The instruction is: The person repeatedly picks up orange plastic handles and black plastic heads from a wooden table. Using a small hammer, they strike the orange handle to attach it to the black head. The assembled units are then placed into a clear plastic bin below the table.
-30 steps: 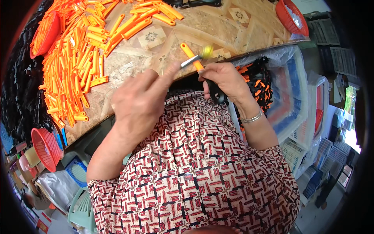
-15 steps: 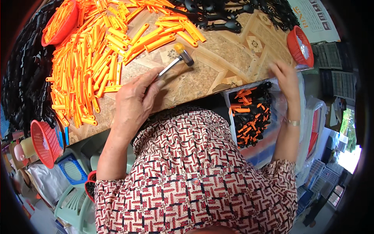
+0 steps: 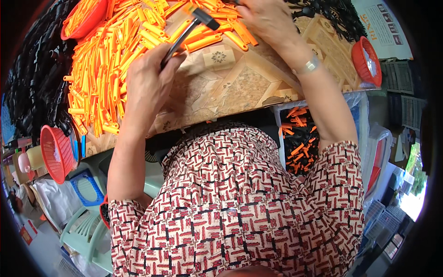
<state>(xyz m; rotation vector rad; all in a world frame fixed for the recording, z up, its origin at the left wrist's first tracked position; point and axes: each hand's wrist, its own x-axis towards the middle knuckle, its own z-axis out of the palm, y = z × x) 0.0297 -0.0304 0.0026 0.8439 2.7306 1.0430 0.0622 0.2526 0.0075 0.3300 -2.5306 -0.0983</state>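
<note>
patterned tabletop (image 3: 240, 87), green plastic chair (image 3: 85, 233), bright daylight

Head-worn fisheye, steeply down, close

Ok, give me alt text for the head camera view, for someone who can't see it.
Seen from above, a person's left hand grips a small metal hammer over a heap of orange plastic pieces on a patterned tabletop, while the right hand reaches into the pieces at the far edge. A bin of black and orange parts sits below the table at the right, red baskets nearby.
</note>
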